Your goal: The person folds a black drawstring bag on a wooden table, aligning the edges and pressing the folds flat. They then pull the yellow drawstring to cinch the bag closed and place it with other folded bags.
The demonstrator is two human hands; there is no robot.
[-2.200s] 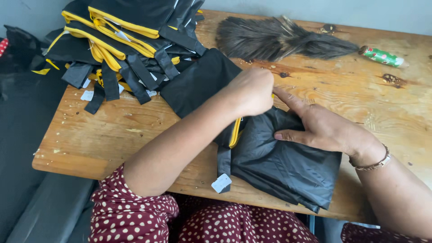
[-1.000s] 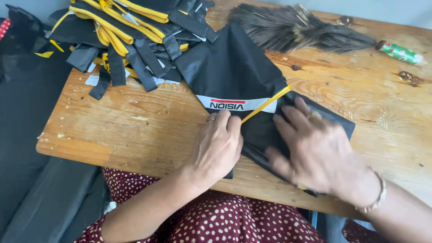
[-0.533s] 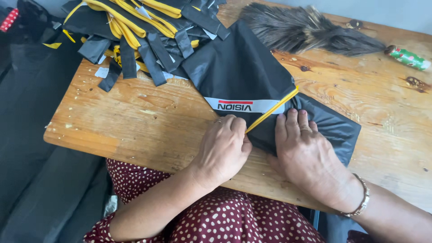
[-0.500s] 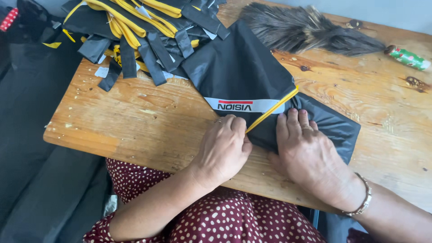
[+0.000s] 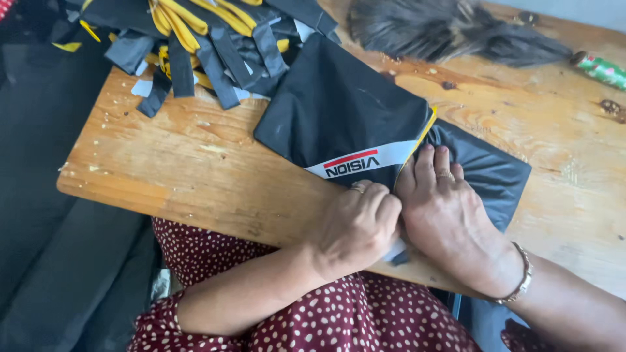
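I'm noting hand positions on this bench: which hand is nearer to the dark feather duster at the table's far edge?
Right. The right hand lies flat on the folded black fabric, below the feather duster. The left hand is fisted beside it, slightly lower and farther left.

I see a black bag (image 5: 339, 114) with yellow piping and a white band lettered black and red — black and yellow straps (image 5: 195, 32) behind, tan wood tabletop (image 5: 189, 163), maroon dress (image 5: 365, 319) dotted white.

Strap pile (image 5: 215, 32) cut off at top edge; bottle (image 5: 601, 69) partly out right.
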